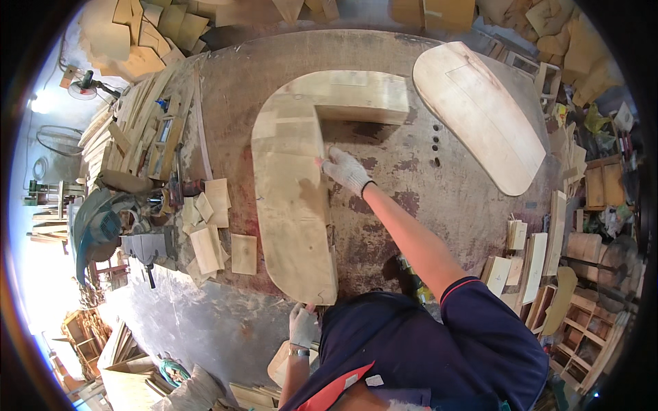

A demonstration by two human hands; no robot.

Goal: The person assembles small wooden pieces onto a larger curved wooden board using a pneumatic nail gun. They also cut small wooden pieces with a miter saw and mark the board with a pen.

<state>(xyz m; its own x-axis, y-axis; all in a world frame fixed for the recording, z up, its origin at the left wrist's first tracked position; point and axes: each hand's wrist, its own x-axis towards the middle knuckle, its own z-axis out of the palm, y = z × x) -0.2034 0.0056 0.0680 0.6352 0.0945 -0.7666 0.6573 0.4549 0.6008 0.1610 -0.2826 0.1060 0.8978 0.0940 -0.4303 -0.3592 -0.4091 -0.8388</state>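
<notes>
L-shaped wooden panel (291,198) lies flat on the round, stained desk (411,198), its long leg running toward the person and its short leg turning right at the far end. It rests there, I judge, so that both hands can steady it from two ends.

The right hand (346,170), in a white knit glove, reaches out on a bare arm and presses on the inner edge of the long leg, just below the inside corner. Its fingers are spread fairly flat and loosely curled against the wood; it pins rather than grasps, closing round nothing.

The left hand (302,326), also gloved, sits at the near rounded end of the panel, at the desk's edge. Its fingers point up to the underside or end of the board; whether they grip it I cannot tell, as the panel hides them.

Beyond the right hand, a rounded, tapering board (480,113) lies well apart on the far right of the desk. To the left, small offcut blocks (212,233) are scattered near a mitre saw (103,229).
</notes>
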